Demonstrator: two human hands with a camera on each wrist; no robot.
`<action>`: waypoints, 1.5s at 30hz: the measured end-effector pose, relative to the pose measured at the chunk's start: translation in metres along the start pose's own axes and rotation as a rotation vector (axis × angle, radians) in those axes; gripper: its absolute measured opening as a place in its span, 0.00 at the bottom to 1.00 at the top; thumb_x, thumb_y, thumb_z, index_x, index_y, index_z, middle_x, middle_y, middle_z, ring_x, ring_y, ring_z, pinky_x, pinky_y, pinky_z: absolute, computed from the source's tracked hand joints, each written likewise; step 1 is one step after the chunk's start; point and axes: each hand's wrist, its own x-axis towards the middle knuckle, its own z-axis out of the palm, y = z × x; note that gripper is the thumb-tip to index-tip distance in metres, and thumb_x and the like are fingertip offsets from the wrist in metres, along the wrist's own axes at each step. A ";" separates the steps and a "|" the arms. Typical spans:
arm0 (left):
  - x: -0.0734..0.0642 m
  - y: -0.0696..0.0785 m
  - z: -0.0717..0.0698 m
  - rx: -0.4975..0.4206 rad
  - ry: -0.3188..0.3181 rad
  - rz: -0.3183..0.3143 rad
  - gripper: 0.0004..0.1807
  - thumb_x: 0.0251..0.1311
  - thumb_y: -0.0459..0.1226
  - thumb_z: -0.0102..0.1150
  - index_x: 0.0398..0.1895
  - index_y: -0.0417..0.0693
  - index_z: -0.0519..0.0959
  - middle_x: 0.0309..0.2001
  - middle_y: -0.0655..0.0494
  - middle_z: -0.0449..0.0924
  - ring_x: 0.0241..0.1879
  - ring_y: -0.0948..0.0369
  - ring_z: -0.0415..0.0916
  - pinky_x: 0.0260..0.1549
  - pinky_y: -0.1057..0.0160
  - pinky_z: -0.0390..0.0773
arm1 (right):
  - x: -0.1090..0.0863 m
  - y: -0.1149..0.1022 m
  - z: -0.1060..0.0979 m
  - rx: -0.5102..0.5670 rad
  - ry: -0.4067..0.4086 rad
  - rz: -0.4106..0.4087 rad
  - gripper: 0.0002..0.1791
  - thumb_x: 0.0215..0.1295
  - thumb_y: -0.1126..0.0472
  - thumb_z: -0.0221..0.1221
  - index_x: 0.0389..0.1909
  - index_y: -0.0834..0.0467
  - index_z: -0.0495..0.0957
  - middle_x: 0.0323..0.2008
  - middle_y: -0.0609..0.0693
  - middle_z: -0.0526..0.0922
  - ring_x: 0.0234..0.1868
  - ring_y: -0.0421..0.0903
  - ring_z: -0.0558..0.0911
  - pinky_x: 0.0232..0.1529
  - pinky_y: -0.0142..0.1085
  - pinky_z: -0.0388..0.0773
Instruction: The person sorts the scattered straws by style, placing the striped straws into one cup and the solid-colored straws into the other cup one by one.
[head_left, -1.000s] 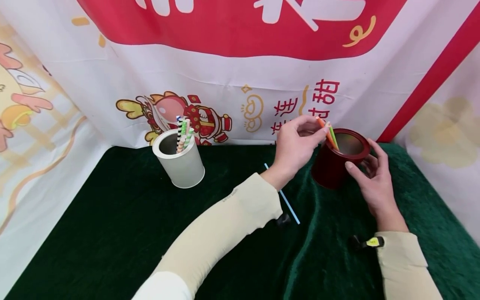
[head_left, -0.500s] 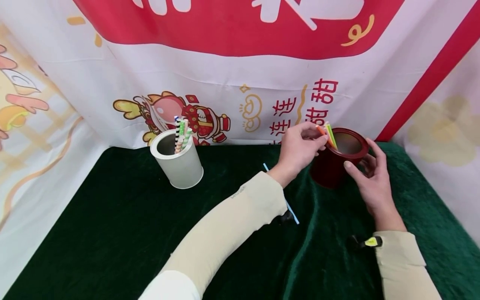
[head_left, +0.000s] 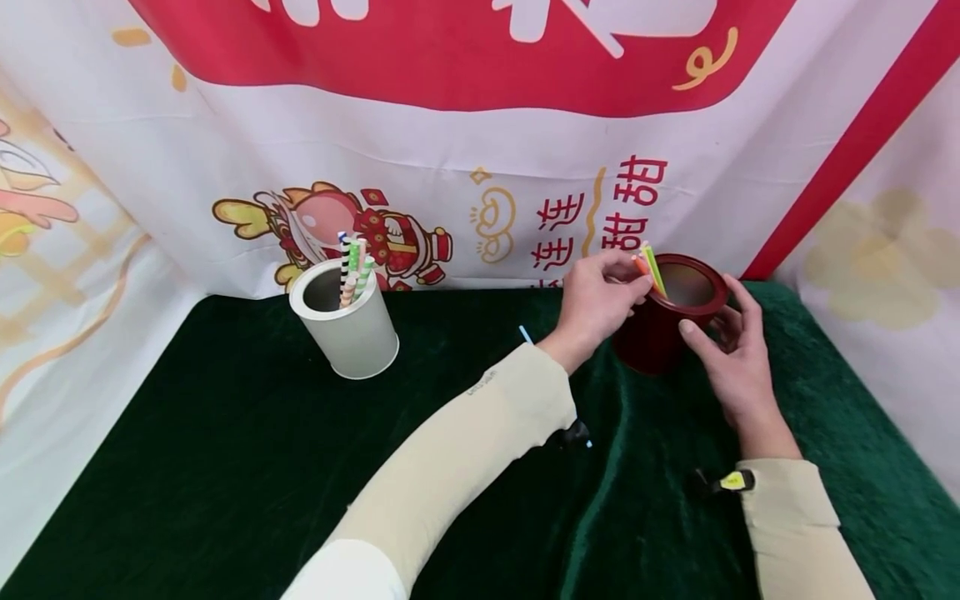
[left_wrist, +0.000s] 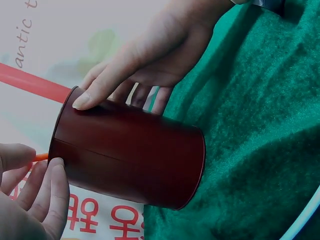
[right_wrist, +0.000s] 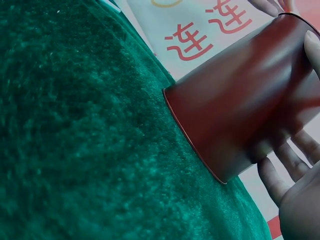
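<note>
A dark red can (head_left: 651, 340) stands upright at the right of the cloth. My left hand (head_left: 600, 302) pinches a thin orange stick (head_left: 641, 265) at the can's left rim. In the left wrist view, a short piece of the orange stick (left_wrist: 41, 157) shows between fingertips and rim. A yellow-green stick (head_left: 653, 268) leans in the can's mouth, its lower part hidden. My right hand (head_left: 738, 358) holds the can's right side, thumb on the near face just under the rim (left_wrist: 82, 100) and the other fingers round the far side.
A white can (head_left: 352, 337) with several striped sticks (head_left: 356, 271) stands at the left. A light blue stick (head_left: 526, 334) lies on the dark green cloth (head_left: 225, 450), mostly covered by my left forearm. A printed white and red backdrop (head_left: 450, 142) rises behind.
My left hand has lowered a little toward the can's rim, and less of the orange stick shows above its fingers. The left forearm now covers more of the blue stick. My right hand keeps its hold.
</note>
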 end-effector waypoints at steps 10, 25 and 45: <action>0.002 0.002 0.006 0.144 -0.002 0.022 0.04 0.69 0.36 0.73 0.44 0.49 0.90 0.38 0.59 0.88 0.34 0.70 0.80 0.35 0.74 0.83 | 0.002 -0.001 0.000 0.026 0.015 0.021 0.45 0.77 0.53 0.65 0.84 0.27 0.50 0.85 0.52 0.60 0.76 0.46 0.65 0.87 0.56 0.51; 0.002 -0.003 0.006 0.125 0.018 0.038 0.07 0.68 0.35 0.73 0.47 0.47 0.91 0.38 0.58 0.89 0.35 0.72 0.79 0.36 0.76 0.81 | 0.001 0.000 0.003 0.018 0.021 0.036 0.44 0.78 0.52 0.64 0.84 0.25 0.50 0.84 0.52 0.61 0.75 0.45 0.65 0.86 0.53 0.54; -0.008 -0.003 0.005 -0.048 0.036 -0.042 0.08 0.67 0.34 0.73 0.48 0.46 0.92 0.37 0.57 0.90 0.28 0.68 0.84 0.31 0.70 0.86 | 0.001 0.002 0.003 0.003 0.020 0.038 0.45 0.78 0.51 0.64 0.84 0.26 0.49 0.85 0.52 0.60 0.75 0.46 0.65 0.86 0.53 0.54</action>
